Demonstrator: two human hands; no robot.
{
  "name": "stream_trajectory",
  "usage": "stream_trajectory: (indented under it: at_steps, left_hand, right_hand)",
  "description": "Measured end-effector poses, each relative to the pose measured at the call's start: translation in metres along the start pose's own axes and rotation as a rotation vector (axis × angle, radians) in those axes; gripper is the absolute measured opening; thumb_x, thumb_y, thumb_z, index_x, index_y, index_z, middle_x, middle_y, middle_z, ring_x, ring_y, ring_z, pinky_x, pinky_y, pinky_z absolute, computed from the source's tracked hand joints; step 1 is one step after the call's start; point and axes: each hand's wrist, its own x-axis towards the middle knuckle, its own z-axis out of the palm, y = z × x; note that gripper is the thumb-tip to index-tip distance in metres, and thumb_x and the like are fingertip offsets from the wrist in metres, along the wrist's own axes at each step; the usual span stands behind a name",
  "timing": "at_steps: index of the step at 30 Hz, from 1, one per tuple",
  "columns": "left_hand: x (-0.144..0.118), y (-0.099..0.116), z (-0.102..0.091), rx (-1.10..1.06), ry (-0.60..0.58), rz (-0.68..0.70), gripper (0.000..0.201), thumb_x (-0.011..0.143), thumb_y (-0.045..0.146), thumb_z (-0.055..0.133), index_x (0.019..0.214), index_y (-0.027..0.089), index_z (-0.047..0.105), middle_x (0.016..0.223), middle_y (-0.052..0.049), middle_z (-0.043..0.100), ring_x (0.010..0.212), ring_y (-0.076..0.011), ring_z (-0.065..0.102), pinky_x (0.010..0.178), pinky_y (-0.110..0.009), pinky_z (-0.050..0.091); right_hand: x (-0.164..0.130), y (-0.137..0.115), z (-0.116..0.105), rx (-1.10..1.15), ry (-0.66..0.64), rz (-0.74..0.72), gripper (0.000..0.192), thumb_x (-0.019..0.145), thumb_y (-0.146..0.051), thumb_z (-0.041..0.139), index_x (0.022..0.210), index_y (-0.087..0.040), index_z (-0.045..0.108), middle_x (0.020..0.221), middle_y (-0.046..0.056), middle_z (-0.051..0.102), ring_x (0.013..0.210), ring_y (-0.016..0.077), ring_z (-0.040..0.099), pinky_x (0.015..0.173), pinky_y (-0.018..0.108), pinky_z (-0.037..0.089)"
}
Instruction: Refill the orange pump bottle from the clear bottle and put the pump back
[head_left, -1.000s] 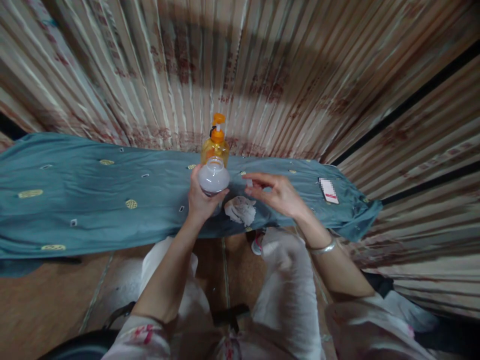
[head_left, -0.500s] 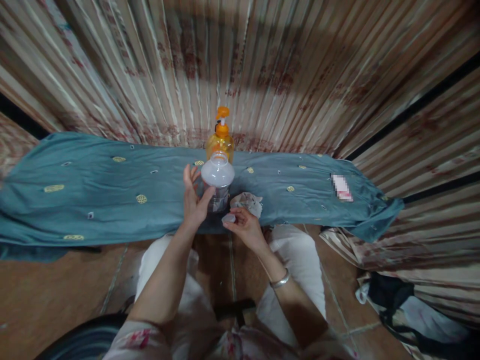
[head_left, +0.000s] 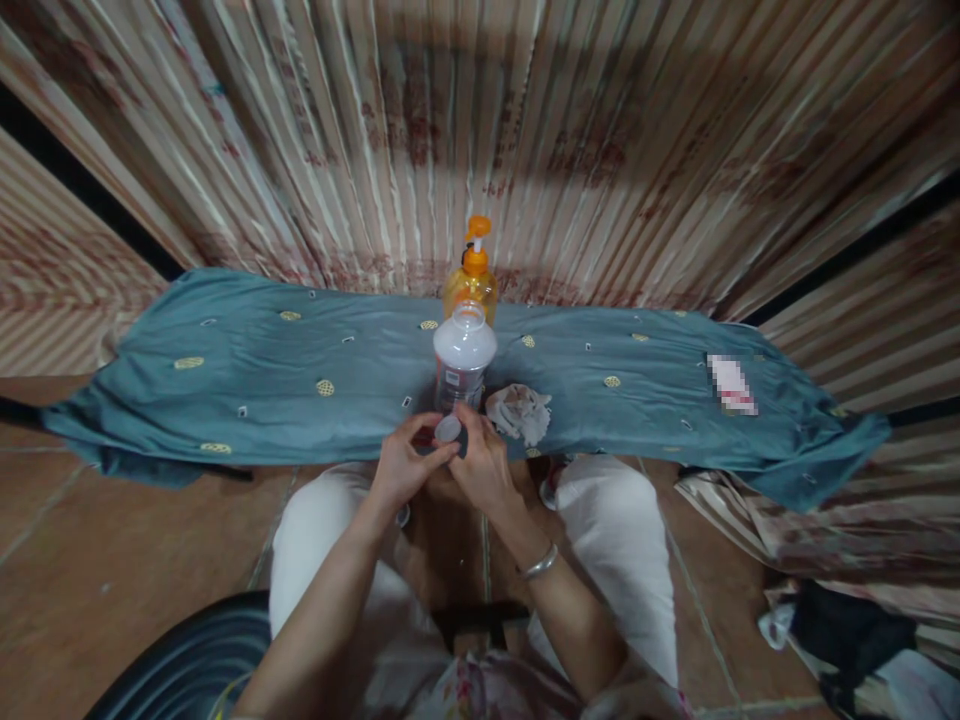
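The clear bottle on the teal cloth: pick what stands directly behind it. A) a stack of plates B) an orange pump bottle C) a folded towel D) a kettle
B: the orange pump bottle rises just behind the clear bottle on the teal cloth, its orange pump head showing above the clear bottle's top.

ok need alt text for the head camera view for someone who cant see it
A seated person's left hand and right hand together hold a small white cap at the near edge of a teal cloth. Behind it stand an uncapped white bottle and an orange pump bottle, with a crumpled tissue alongside.
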Motion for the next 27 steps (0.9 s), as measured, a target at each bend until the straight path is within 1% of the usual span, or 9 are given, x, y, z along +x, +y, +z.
stream_trajectory:
  at_steps: [3,7,9,11,13,15,18,22,27]
  left_hand:
    - [0.001,-0.007,0.002,0.017,0.023,-0.025,0.037,0.071,0.047,0.081,0.097,0.02,0.076,0.095,-0.005,0.08,0.083,-0.0222,0.074,0.08,-0.035,0.061]
    - [0.008,-0.025,-0.003,0.014,0.047,-0.07,0.037,0.071,0.046,0.08,0.096,0.019,0.074,0.091,-0.004,0.078,0.081,-0.0206,0.072,0.079,-0.033,0.059]
    - [0.015,-0.036,-0.01,0.072,0.109,-0.114,0.04,0.07,0.047,0.079,0.098,0.019,0.073,0.09,-0.005,0.076,0.079,-0.0212,0.07,0.078,-0.035,0.058]
    - [0.024,-0.047,-0.019,0.163,0.185,-0.139,0.042,0.071,0.043,0.077,0.105,0.019,0.072,0.096,-0.007,0.076,0.082,-0.024,0.069,0.08,-0.039,0.058]
    - [0.036,-0.055,-0.026,0.297,0.235,-0.076,0.037,0.072,0.038,0.075,0.104,0.02,0.072,0.105,-0.01,0.075,0.099,-0.0291,0.068,0.093,-0.044,0.056]
    - [0.046,-0.062,-0.029,0.411,0.264,-0.028,0.033,0.072,0.034,0.073,0.102,0.02,0.072,0.109,-0.013,0.075,0.108,-0.0329,0.065,0.101,-0.049,0.053]
    - [0.056,-0.071,-0.028,0.492,0.276,0.0,0.032,0.073,0.032,0.07,0.102,0.02,0.072,0.112,-0.014,0.075,0.111,-0.0348,0.064,0.105,-0.052,0.05]
    - [0.057,-0.079,-0.025,0.541,0.265,0.012,0.034,0.075,0.034,0.069,0.106,0.021,0.072,0.115,-0.014,0.075,0.115,-0.0368,0.063,0.107,-0.054,0.049]
    - [0.054,-0.074,-0.029,0.507,0.255,-0.011,0.041,0.072,0.034,0.075,0.111,0.019,0.072,0.12,-0.016,0.075,0.119,-0.038,0.065,0.109,-0.056,0.049]
  right_hand:
    - [0.001,-0.004,0.005,-0.078,-0.041,-0.051,0.054,0.093,-0.02,0.059,0.146,-0.012,0.057,0.125,0.019,0.075,0.118,0.0317,0.069,0.105,0.05,0.057]
    - [-0.002,-0.008,0.009,-0.1,-0.058,-0.081,0.059,0.09,-0.014,0.059,0.148,-0.006,0.053,0.136,0.022,0.07,0.125,0.0329,0.066,0.109,0.05,0.055]
    - [-0.007,-0.008,0.009,-0.088,-0.045,-0.084,0.061,0.092,-0.017,0.062,0.151,-0.008,0.051,0.141,0.023,0.067,0.129,0.0329,0.065,0.11,0.05,0.054]
    - [-0.013,-0.008,0.006,-0.073,-0.03,-0.082,0.06,0.094,-0.021,0.063,0.153,-0.011,0.05,0.142,0.022,0.067,0.13,0.0324,0.065,0.109,0.051,0.055]
    - [-0.018,-0.006,0.0,-0.067,-0.022,-0.073,0.058,0.096,-0.023,0.061,0.152,-0.014,0.051,0.139,0.02,0.069,0.128,0.0314,0.067,0.106,0.05,0.058]
    - [-0.022,-0.003,-0.008,-0.075,0.0,-0.054,0.055,0.097,-0.024,0.06,0.15,-0.015,0.053,0.135,0.019,0.071,0.125,0.0305,0.069,0.103,0.05,0.059]
    - [-0.022,0.002,-0.021,-0.083,0.04,-0.032,0.05,0.098,-0.026,0.058,0.147,-0.016,0.056,0.131,0.019,0.073,0.121,0.0305,0.07,0.102,0.05,0.06]
    - [-0.016,0.009,-0.037,-0.053,0.091,-0.032,0.048,0.1,-0.032,0.055,0.145,-0.016,0.057,0.13,0.019,0.073,0.121,0.0309,0.07,0.102,0.051,0.059]
    - [0.0,0.014,-0.059,-0.043,0.163,-0.032,0.045,0.1,-0.037,0.055,0.14,-0.018,0.062,0.127,0.017,0.075,0.118,0.0293,0.071,0.104,0.05,0.057]
